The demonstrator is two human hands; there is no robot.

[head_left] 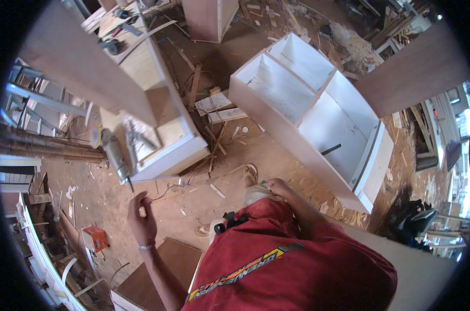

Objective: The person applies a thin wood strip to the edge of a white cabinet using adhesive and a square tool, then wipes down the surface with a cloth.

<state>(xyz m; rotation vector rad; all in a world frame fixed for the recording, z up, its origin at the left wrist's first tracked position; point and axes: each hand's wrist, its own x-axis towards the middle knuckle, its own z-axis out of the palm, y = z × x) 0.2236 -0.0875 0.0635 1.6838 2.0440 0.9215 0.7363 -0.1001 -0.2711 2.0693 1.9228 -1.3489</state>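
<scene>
One grinder (113, 151) slants lengthwise, tail toward left hand (142, 224).

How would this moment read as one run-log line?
left hand: near power tool, apparently empty | right hand: by leg, grip unclear | white-lined cabinet: open side up

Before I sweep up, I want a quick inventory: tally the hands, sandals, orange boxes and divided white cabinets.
Hands: 2 (left hand, right hand)
Sandals: 2
Orange box: 1
Divided white cabinet: 1
Total: 6
</scene>
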